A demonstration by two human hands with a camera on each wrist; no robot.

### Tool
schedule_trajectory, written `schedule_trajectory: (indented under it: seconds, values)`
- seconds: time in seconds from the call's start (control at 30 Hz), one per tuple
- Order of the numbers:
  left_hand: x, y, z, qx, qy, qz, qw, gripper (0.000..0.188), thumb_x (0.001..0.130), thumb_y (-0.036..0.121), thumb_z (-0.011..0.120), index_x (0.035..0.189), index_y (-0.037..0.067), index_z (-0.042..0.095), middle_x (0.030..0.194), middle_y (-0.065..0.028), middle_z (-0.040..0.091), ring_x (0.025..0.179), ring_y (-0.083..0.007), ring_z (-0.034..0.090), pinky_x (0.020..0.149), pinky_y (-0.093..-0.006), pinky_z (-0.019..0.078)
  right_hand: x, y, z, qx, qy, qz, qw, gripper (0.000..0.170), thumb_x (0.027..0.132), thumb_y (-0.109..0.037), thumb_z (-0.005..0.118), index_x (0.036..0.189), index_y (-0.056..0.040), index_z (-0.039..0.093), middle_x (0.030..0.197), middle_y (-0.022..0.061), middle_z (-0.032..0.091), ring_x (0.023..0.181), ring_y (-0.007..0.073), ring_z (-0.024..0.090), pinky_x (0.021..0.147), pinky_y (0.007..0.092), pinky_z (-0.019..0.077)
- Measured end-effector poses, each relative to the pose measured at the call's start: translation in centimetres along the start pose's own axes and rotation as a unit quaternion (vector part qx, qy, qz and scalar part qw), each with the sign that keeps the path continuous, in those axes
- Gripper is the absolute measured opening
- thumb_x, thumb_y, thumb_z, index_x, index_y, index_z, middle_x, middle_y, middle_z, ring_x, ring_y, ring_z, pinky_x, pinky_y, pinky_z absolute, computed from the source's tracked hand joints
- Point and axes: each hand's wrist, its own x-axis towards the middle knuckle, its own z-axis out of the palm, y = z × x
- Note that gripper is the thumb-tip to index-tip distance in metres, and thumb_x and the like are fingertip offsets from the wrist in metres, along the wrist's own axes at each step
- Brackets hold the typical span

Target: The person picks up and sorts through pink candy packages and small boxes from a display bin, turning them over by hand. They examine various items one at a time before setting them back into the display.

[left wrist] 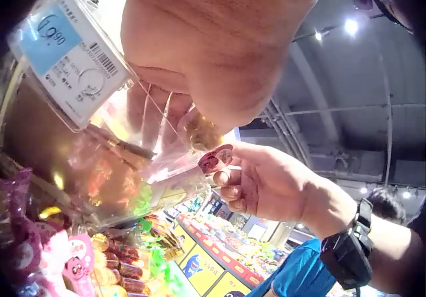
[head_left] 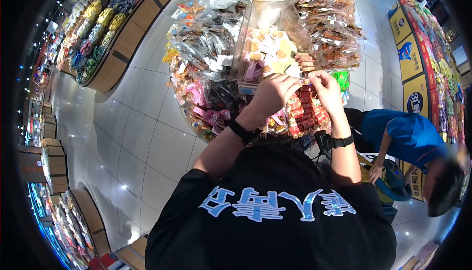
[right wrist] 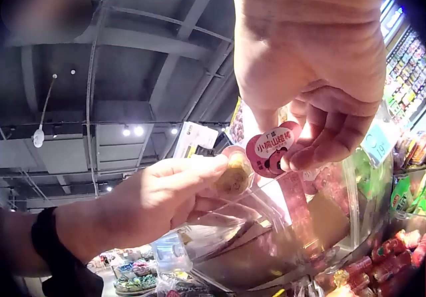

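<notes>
Two grips are clamping: left hand [right wrist: 150, 194] on a yellow piece [right wrist: 234, 180], right hand [right wrist: 313, 77] on a pink label [right wrist: 269, 152]. The label is lying just right of the left grip, contact unclear.

Head camera: looked steeply down over person's shirt [head_left: 275, 245], wide, across near edge of display stand [head_left: 240, 56]. Left wrist camera: sat close under left hand [left wrist: 216, 44], faced right hand [left wrist: 276, 185], tilted up toward ceiling [left wrist: 346, 127]. Right wrist camera: sat close under right hand, faced left hand and ceiling from opposite side. All three views shared both hands at stand.
</notes>
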Motion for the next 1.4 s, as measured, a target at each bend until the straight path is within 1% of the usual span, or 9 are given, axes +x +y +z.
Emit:
schedule_trajectory:
  seconds: [0.27, 0.33, 0.47, 0.67, 0.93, 1.07, 1.17, 1.33, 1.4]
  values:
    - [0.8, 1.5, -1.5, -0.157, -0.035, -0.171, 0.972, 0.018, 0.091, 0.012, 0.064, 0.105, 0.002, 0.070, 0.107, -0.0123, 0.069, 0.099, -0.0302, 0.068, 0.083, -0.0388, 0.0560, -0.5, 0.5, -0.3, 0.065, -0.041, -0.007, 0.997, 0.023, 0.102, -0.025, 0.065, 0.113, -0.0047, 0.067, 0.078, -0.0037, 0.065, 0.067, 0.0031, 0.056, 0.061, 0.0202, 0.0439]
    - [0.6, 0.9, -1.4, -0.172, -0.039, -0.181, 0.968, 0.016, 0.091, 0.008, 0.062, 0.104, 0.001, 0.069, 0.110, -0.0132, 0.068, 0.100, -0.0314, 0.067, 0.086, -0.0400, 0.0547, -0.7, 0.6, -0.3, 0.064, -0.054, -0.008, 0.996, 0.026, 0.103, -0.026, 0.064, 0.117, -0.0050, 0.066, 0.081, -0.0040, 0.065, 0.070, 0.0026, 0.056, 0.062, 0.0199, 0.0438]
    - [0.4, -0.7, -1.0, -0.176, 0.018, -0.140, 0.974, 0.015, 0.089, -0.001, 0.057, 0.100, 0.001, 0.067, 0.117, -0.0166, 0.063, 0.108, -0.0347, 0.063, 0.092, -0.0425, 0.0516, -0.9, 0.6, -0.7, 0.078, -0.063, 0.000, 0.995, 0.026, 0.103, -0.026, 0.063, 0.119, -0.0053, 0.066, 0.084, -0.0040, 0.065, 0.073, 0.0029, 0.056, 0.065, 0.0205, 0.0450]
    - [1.4, -0.2, -1.7, -0.203, -0.089, -0.072, 0.972, 0.020, 0.084, -0.005, 0.058, 0.100, 0.002, 0.066, 0.121, -0.0205, 0.058, 0.114, -0.0384, 0.059, 0.097, -0.0448, 0.0499, -0.6, 1.4, -0.5, 0.094, -0.055, 0.007, 0.994, 0.024, 0.102, -0.024, 0.064, 0.114, -0.0026, 0.067, 0.081, -0.0033, 0.065, 0.071, 0.0038, 0.057, 0.064, 0.0209, 0.0454]
    - [1.0, -0.6, 1.0, -0.178, -0.058, -0.091, 0.978, 0.019, 0.088, 0.000, 0.059, 0.106, -0.007, 0.062, 0.120, -0.0204, 0.059, 0.116, -0.0382, 0.059, 0.096, -0.0434, 0.0512, -0.7, 1.1, -0.2, 0.126, -0.044, 0.009, 0.991, 0.022, 0.102, -0.021, 0.065, 0.108, -0.0011, 0.068, 0.078, -0.0039, 0.064, 0.068, 0.0035, 0.055, 0.063, 0.0209, 0.0445]
    - [0.9, -0.2, -0.1, -0.205, -0.156, -0.149, 0.955, 0.023, 0.090, 0.004, 0.058, 0.110, -0.008, 0.062, 0.121, -0.0226, 0.062, 0.109, -0.0396, 0.064, 0.092, -0.0422, 0.0542, -0.6, 1.5, -0.2, 0.122, -0.039, 0.001, 0.992, 0.021, 0.102, -0.022, 0.065, 0.106, -0.0018, 0.068, 0.077, -0.0042, 0.064, 0.067, 0.0035, 0.055, 0.063, 0.0209, 0.0446]
    - [1.3, 0.0, -0.2, -0.226, -0.076, -0.093, 0.967, 0.025, 0.094, 0.005, 0.057, 0.116, -0.006, 0.060, 0.096, -0.0278, 0.067, 0.088, -0.0438, 0.066, 0.077, -0.0467, 0.0554, -0.6, 1.3, -0.3, 0.132, -0.036, 0.012, 0.991, 0.020, 0.102, -0.022, 0.065, 0.105, -0.0022, 0.068, 0.077, -0.0044, 0.064, 0.067, 0.0032, 0.055, 0.063, 0.0209, 0.0445]
    - [1.1, -1.3, 1.7, -0.052, -0.023, 0.073, 0.996, 0.033, 0.095, 0.012, 0.062, 0.119, -0.011, 0.060, 0.100, -0.0275, 0.068, 0.089, -0.0389, 0.068, 0.078, -0.0431, 0.0564, -0.7, 1.0, -0.2, 0.123, -0.028, 0.010, 0.992, 0.020, 0.102, -0.022, 0.065, 0.103, -0.0023, 0.067, 0.077, -0.0040, 0.065, 0.067, 0.0032, 0.055, 0.062, 0.0207, 0.0444]
    - [1.2, -1.3, 1.8, -0.032, -0.010, 0.092, 0.995, 0.036, 0.095, 0.014, 0.063, 0.121, -0.012, 0.060, 0.101, -0.0274, 0.068, 0.090, -0.0377, 0.068, 0.079, -0.0417, 0.0565, -0.5, 1.4, 0.0, 0.133, -0.029, 0.007, 0.991, 0.020, 0.102, -0.023, 0.065, 0.102, -0.0022, 0.067, 0.077, -0.0036, 0.065, 0.067, 0.0034, 0.056, 0.062, 0.0207, 0.0446]
